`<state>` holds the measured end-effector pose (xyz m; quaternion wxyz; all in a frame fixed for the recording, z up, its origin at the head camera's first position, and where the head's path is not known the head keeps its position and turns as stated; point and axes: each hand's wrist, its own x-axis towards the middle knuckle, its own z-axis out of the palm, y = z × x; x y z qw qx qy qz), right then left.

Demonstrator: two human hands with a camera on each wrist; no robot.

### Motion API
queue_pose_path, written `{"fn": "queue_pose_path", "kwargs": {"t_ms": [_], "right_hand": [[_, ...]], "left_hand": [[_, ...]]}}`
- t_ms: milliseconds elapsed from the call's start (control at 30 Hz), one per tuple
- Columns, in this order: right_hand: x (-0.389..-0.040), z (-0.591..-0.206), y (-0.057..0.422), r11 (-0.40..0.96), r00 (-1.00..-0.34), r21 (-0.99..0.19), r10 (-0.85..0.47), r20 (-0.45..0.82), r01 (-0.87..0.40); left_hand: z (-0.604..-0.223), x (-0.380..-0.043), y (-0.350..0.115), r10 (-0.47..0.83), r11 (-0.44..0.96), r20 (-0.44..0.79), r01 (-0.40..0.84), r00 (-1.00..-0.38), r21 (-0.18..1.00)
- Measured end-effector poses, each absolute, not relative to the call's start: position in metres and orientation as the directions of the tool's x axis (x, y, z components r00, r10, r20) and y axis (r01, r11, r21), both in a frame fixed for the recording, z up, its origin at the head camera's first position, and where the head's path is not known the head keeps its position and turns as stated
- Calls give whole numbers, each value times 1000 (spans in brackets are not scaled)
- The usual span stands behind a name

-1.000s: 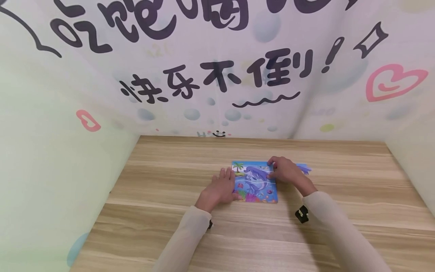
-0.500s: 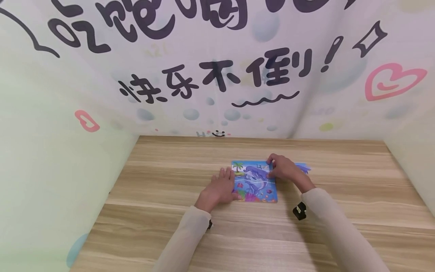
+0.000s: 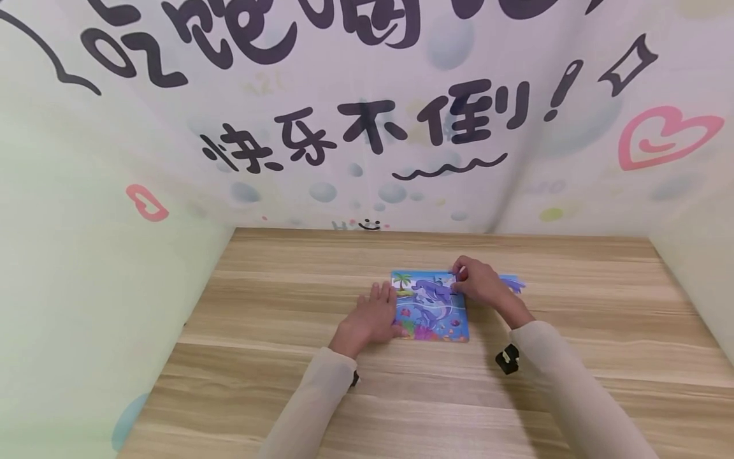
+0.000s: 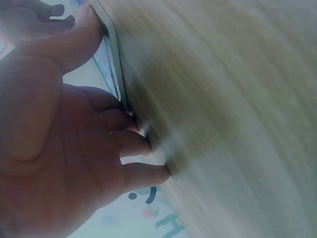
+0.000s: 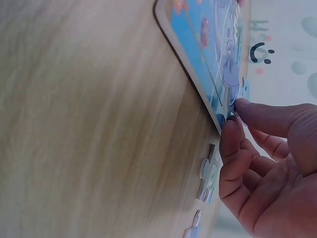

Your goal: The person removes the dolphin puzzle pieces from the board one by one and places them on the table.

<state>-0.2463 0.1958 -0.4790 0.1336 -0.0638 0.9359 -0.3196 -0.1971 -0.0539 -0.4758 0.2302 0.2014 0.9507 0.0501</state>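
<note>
A dolphin jigsaw puzzle point(image 3: 430, 312) in a thin board with rounded corners lies on the wooden table. My left hand point(image 3: 375, 319) rests along its left side, fingers straight with tips on the tabletop; the thumb point(image 4: 84, 37) lies at the board's near left edge. At the far right corner, thumb and fingers of my right hand point(image 3: 480, 280) pinch a small puzzle piece point(image 5: 243, 90), which is tilted up from the picture. Those fingers hide part of the piece and that corner of the board.
Loose puzzle pieces point(image 3: 512, 284) lie right of the board, partly behind the right hand; the right wrist view shows a loose piece point(image 5: 205, 178) close beside the board. A printed white cloth wall point(image 3: 321, 210) stands behind the table, with plain side walls left and right.
My right hand has shifted slightly up at the board's far right corner, its thumb drawing closer to the fingers. The left hand and the board have stayed in place.
</note>
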Motion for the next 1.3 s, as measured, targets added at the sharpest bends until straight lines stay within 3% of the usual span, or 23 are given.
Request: {"fn": "queue_pose_path", "kwargs": {"t_ms": [767,1300], "right_hand": [[-246,-477,206,680,-943,-731,-204,-264,58],[-246,-469,240,653,-941,-748,-169,-293,115]], "left_hand": [[-477,-198,-53,412,911,-412,367,-813,186],[-475,-198,-53,410,912,-426,360,-807,195]]}}
